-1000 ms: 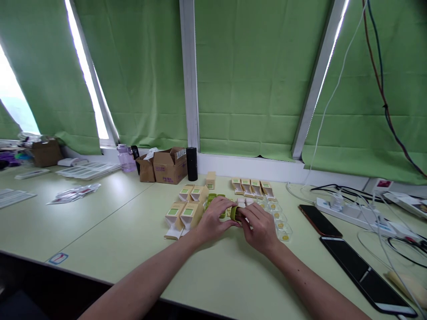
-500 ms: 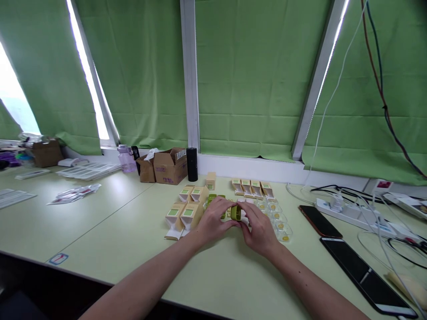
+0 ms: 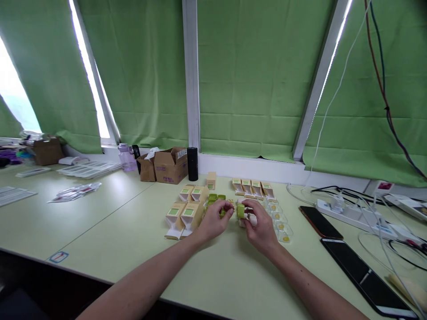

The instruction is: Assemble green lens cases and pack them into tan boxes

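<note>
My right hand (image 3: 262, 226) grips a small green plastic piece (image 3: 240, 210) by its side, above the table. White items show beneath those fingers, partly covered. Close by on the left, my left hand (image 3: 213, 222) is closed in a pinch, apart from the green piece; what it may hold is too small to name. Several green pieces (image 3: 212, 198) stand just behind it. Small yellow bits (image 3: 230, 202) lie between the hands. Beyond my right hand are rows of clear plastic cups (image 3: 282, 217) with yellow contents, partly hidden by it.
Open cream cartons with green labels (image 3: 189, 210) stand left of my hands. More cartons (image 3: 251, 187) line the back, near a single carton (image 3: 211, 180). Brown boxes (image 3: 171, 165) and a black cylinder (image 3: 192, 164) sit behind. Phones (image 3: 320, 221), a tablet (image 3: 363, 273) and a power strip (image 3: 353, 215) lie right.
My hands have moved apart. My left hand has come off the green piece and closed in a pinch; the piece stays in my right hand, turned and slightly further right.
</note>
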The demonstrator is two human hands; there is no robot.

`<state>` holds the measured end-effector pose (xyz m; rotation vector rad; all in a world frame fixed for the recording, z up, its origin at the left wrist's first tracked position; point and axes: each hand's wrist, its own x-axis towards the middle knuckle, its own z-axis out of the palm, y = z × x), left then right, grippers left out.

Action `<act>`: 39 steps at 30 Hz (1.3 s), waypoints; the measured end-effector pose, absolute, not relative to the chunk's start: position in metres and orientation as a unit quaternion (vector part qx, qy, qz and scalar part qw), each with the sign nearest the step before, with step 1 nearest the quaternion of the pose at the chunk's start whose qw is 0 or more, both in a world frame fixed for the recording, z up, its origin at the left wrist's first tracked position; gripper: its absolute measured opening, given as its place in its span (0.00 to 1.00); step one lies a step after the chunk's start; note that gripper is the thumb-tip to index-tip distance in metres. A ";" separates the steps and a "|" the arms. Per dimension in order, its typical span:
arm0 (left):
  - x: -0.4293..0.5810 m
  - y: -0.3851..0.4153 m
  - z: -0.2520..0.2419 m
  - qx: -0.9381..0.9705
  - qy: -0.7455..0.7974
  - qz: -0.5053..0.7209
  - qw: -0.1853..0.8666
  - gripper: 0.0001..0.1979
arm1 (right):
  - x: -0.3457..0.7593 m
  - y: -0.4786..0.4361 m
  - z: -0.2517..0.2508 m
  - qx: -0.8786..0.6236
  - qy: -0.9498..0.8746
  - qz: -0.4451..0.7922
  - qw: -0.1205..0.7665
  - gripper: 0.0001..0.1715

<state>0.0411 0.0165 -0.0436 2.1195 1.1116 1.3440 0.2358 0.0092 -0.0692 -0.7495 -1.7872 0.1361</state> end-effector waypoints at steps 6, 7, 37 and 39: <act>0.046 0.016 -0.042 0.748 0.385 0.479 0.251 0.09 | 0.235 0.010 -0.072 -0.307 -0.771 0.041 0.557 0.31; 0.046 0.016 -0.041 0.748 0.382 0.481 0.253 0.09 | 0.235 0.010 -0.072 -0.305 -0.773 0.039 0.555 0.31; 0.048 0.013 -0.036 0.732 0.389 0.475 0.294 0.09 | 0.234 0.011 -0.071 -0.309 -0.770 0.035 0.557 0.28; 0.049 0.013 -0.036 0.731 0.392 0.475 0.294 0.09 | 0.234 0.011 -0.072 -0.310 -0.770 0.037 0.557 0.28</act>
